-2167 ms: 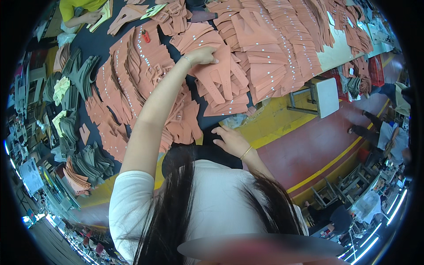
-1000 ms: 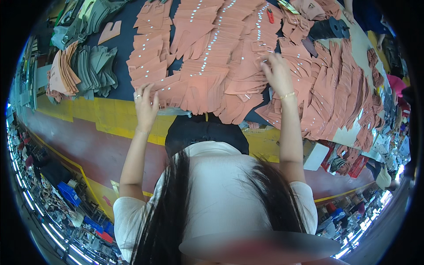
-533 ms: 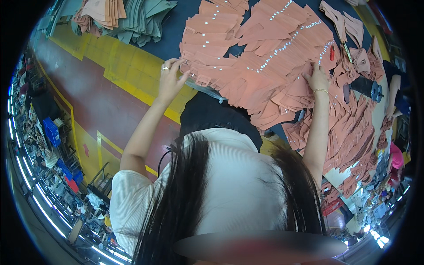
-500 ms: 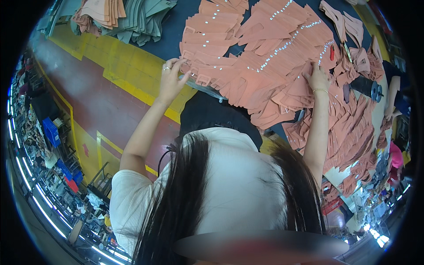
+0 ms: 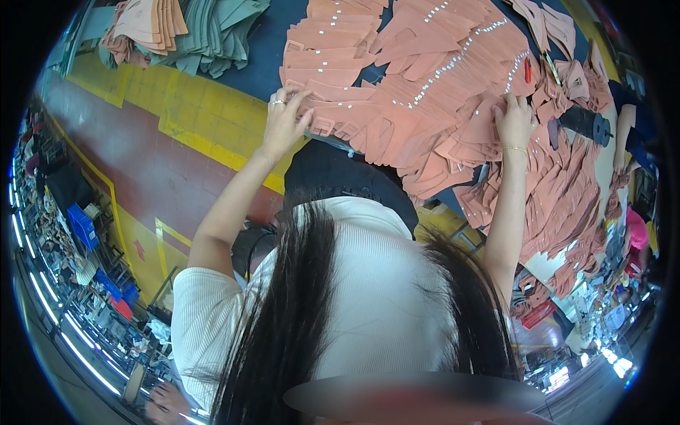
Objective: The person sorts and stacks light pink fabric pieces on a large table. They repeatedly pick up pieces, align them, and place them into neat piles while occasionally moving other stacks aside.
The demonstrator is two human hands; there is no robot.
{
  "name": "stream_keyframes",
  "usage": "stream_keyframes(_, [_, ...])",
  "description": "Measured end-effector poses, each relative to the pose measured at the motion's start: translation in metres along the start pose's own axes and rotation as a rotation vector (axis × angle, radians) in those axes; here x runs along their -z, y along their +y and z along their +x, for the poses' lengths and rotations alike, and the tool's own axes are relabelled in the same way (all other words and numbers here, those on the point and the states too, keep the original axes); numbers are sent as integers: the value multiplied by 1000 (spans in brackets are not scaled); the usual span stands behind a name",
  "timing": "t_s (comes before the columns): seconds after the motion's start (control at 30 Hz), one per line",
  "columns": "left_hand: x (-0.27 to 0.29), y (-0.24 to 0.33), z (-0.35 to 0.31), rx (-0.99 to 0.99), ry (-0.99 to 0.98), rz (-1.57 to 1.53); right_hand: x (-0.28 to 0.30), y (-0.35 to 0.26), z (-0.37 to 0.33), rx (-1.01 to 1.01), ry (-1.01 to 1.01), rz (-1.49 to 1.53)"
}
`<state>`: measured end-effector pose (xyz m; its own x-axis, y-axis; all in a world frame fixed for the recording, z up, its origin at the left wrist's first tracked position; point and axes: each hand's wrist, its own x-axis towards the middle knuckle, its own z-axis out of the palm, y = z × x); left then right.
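Note:
Salmon-coloured cut pieces (image 5: pixel 425 120) of flat material overlap in fanned rows on a dark tabletop (image 5: pixel 276 32), many bearing small white stickers. My left hand (image 5: pixel 285 120), with a ring on a finger, is at the left ends of the near row. Its fingers and thumb close around the end of a salmon piece, beside buckle-shaped ends (image 5: pixel 323 127) with cut-out openings. Farther right, my right hand (image 5: pixel 515 126) bends its fingers over the edge of another salmon piece; its fingertips are partly hidden. A thin bracelet circles that wrist.
Green cut pieces (image 5: pixel 216 39) and a salmon stack (image 5: pixel 152 25) lie at the far left. Beyond my right hand are a red tool (image 5: pixel 528 70), a black spool (image 5: pixel 586 126) and heaped salmon pieces (image 5: pixel 559 205). Another person's arm (image 5: pixel 623 134) shows at the right edge.
My left hand has shifted slightly right along the row's ends, covering a buckle-shaped end that showed before. My right hand stays at the same pieces, its fingers bent more. The whole view has tilted a little.

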<state>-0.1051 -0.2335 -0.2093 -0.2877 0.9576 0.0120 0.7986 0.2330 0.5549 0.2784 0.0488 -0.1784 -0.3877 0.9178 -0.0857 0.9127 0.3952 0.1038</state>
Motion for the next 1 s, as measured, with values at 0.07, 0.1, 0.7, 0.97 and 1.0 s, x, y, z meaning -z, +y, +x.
stream_keyframes(0.07, [-1, -2, 4, -18, 1, -8, 5, 2, -7, -1, 28, 39])
stream_keyframes(0.1, [-1, -2, 5, -27, 4, -13, 8, 3, -10, -5, 28, 47])
stream_keyframes(0.7, [1, -18, 37, -95, 14, 130, 48, 19, -49, -27, 222, 367])
stream_keyframes(0.97, [3, -23, 58, -63, 41, 122, 67, 9, -61, -93, 240, 456])
stream_keyframes(1.0, [4, -24, 65, -70, 55, 132, 70, 6, -62, -126, 226, 513])
